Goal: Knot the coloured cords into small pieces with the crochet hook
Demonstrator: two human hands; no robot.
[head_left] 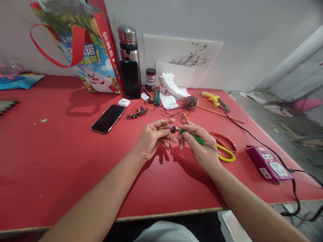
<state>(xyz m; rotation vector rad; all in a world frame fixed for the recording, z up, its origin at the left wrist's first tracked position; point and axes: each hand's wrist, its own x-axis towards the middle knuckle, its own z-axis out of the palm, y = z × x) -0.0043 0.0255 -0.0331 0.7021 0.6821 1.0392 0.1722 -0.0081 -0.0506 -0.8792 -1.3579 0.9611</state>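
Observation:
My left hand (151,137) is closed in a pinch on a small dark knotted piece of yarn (173,129) above the red table (50,161). My right hand (199,144) is wrapped round a green-handled crochet hook (194,136), whose metal tip meets the yarn piece between the two hands. Thin coloured strands run from the hands back to a multicoloured yarn ball (190,102).
Orange and yellow scissors (225,148) lie right of my right hand. A purple power strip (268,165) with a black cable lies further right. A phone (108,118), earbud case (124,102), small yarn pieces (137,113), shopping bag (83,50), flask (128,43) and glue gun (211,98) stand behind.

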